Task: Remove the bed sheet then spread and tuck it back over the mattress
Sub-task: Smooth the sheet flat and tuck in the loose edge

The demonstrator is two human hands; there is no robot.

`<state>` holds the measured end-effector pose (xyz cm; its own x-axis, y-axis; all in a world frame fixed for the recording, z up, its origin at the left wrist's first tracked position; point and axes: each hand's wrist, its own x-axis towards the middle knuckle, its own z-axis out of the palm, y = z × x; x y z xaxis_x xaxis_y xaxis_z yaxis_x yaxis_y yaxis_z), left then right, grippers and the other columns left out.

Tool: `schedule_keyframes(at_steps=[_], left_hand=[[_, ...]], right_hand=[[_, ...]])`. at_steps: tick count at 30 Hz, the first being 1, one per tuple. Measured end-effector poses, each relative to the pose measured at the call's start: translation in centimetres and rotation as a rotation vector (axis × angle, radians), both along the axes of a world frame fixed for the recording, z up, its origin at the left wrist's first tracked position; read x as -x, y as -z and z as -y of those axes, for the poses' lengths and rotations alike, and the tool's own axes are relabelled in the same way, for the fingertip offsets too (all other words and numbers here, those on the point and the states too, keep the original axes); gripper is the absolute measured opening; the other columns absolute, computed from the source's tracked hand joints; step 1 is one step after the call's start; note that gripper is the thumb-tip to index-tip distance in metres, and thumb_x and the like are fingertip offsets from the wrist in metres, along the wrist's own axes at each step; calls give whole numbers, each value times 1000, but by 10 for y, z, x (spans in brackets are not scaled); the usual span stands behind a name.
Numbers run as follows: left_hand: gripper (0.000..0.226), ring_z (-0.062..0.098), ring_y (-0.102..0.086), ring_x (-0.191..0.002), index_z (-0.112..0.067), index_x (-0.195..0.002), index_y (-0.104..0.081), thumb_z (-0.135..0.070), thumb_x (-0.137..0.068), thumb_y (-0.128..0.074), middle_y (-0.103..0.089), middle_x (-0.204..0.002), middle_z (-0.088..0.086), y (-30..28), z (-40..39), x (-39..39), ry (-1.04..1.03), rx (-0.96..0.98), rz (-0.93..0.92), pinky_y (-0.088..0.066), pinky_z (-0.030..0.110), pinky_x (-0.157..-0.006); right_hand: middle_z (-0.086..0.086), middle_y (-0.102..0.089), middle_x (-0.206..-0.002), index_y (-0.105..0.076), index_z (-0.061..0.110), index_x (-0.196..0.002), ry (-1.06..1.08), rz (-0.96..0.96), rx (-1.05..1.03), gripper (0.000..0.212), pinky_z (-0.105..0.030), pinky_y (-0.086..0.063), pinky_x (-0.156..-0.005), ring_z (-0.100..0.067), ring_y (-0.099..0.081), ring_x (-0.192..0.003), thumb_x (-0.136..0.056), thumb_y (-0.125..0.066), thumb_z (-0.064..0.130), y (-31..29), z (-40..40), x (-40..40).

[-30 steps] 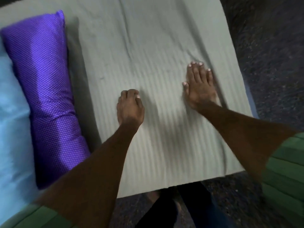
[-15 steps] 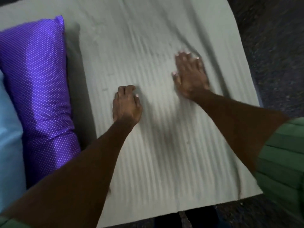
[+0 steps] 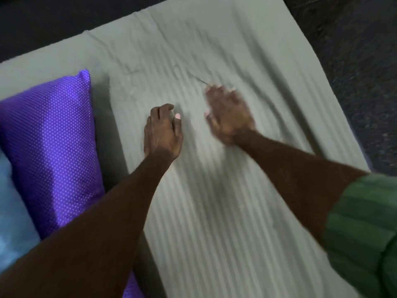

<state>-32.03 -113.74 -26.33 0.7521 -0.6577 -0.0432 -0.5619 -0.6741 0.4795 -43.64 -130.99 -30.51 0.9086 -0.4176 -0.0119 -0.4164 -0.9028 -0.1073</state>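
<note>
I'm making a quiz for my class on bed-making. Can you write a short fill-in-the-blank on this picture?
1. Both hands rest on the pale grey ____.
2. The pillow beside the left hand is ____ with small white dots.
3. The right hand looks ____ from motion, so its fingers are hard to read.
4. The sleeve on the right arm is ____.

Missing words: bed sheet; purple; blurred; green

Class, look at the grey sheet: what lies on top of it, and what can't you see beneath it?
On the sheet rest both hands, left hand and blurred right hand, and a purple pillow. Whatever lies beneath is covered.
</note>
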Motion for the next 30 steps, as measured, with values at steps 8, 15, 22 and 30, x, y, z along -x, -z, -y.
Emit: schedule_keyframes(at_steps=[8,15,22,30], left_hand=[[57,29,-53,-127,-12,-143,-49,-51,-105,-29,-49,-142,11,-2,27,-48,38,91,-42,-44,47,-108],[58,32,-46,-135,-11,-148,-44,-51,-107,-33,-43,-149,14,-1,58,-67,-87,91,-91,-38,44,-113],[66,25,-44,-140,-14,-149,-45,-58,-104,-24,-49,-151,7,-2,63,-108,-41,136,-177,-32,40,-119],[62,33,-28,-150,-18,-155,-36,-56,-106,-30,-27,-164,12,-3,103,-129,-242,19,-125,-25,52,-119]], right_hand=[[-24,-25,-165,-29,2,-159,-60,72,-72,72,-55,-14,-126,-37,-17,-156,-100,-30,44,-22,-18,-69],[-11,-37,-163,-36,12,-158,-366,49,-51,62,-44,-18,-125,-28,-31,-152,-105,-34,45,-12,28,-94],[-17,-18,-169,-24,6,-161,265,46,8,73,-54,-15,-125,-33,-17,-156,-100,-29,47,-27,58,-133],[-7,-19,-170,-21,16,-164,-434,-93,-20,72,-45,-8,-128,-26,-13,-158,-102,-20,53,-17,48,-182]])
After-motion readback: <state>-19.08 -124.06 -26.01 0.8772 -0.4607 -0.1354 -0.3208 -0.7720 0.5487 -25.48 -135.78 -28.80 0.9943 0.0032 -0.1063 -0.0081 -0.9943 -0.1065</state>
